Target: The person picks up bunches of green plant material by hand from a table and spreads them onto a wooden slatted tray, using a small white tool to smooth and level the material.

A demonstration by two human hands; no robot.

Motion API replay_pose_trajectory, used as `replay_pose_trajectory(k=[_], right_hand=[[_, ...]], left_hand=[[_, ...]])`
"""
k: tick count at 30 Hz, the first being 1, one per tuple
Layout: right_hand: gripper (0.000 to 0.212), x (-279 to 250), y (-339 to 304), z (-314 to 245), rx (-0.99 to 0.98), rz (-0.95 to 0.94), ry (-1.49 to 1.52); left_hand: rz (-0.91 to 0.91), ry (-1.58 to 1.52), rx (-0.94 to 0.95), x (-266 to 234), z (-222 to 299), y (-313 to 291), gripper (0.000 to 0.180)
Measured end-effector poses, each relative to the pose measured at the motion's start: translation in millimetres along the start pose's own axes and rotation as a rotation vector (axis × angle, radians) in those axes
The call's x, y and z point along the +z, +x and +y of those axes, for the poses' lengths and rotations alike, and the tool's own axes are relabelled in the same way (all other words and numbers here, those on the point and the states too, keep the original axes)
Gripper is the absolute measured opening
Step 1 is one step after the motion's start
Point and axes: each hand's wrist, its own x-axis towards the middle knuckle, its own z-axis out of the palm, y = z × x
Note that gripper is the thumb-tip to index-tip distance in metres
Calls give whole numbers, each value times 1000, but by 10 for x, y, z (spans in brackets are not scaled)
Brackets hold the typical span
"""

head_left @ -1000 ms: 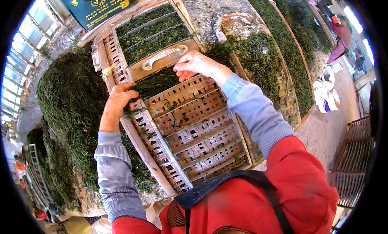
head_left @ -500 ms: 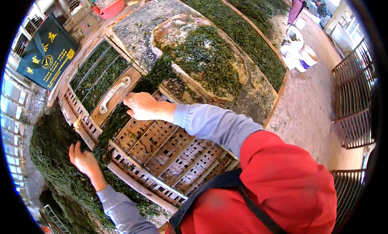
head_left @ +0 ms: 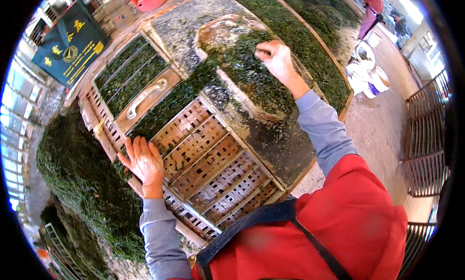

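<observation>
My left hand (head_left: pixel 144 159) lies open with its fingers spread at the left edge of a wooden rack with a woven, slatted bottom (head_left: pixel 227 151). Its fingertips are beside a strip of damp dark green leafy stuff (head_left: pixel 177 110). This strip runs along a wooden board (head_left: pixel 167 78) with a pale handle (head_left: pixel 145 98). Over a heap of the same green stuff (head_left: pixel 259 84) in a shallow basin with a pale rim (head_left: pixel 237 92), my right hand (head_left: pixel 276 60) has its fingers curled closed. What they hold, if anything, is hidden.
A large green heap (head_left: pixel 82 168) fills the left side below the rack. Slatted compartments full of green (head_left: pixel 131 72) lie beyond the board. A dark green bag (head_left: pixel 72 45), a red tub (head_left: pixel 149 0) and white sacks (head_left: pixel 365 74) stand around. Another person (head_left: pixel 370 11) is far right.
My right hand has swung from the green strip by the board to the far right, over the basin heap. My left hand has moved right and up, from above the large heap to the rack's edge.
</observation>
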Motion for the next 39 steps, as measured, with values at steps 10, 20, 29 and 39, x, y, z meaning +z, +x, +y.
replay_pose_trajectory(k=[10,20,29,39], right_hand=[[19,626,487,-1717,177,-651,834],[50,673,212,-988,-454,-596,-186],[14,816,479,-1519,-414,-746,-88],[16,1067,346,-1282,-493,-718,462]], left_hand=[[-24,-58,-23,3,12,21,23],[-49,-491,208,-113,504,516,49],[-391,-287,209,100,1075,761,52],[-444,-548,72,62,1007,744,39]])
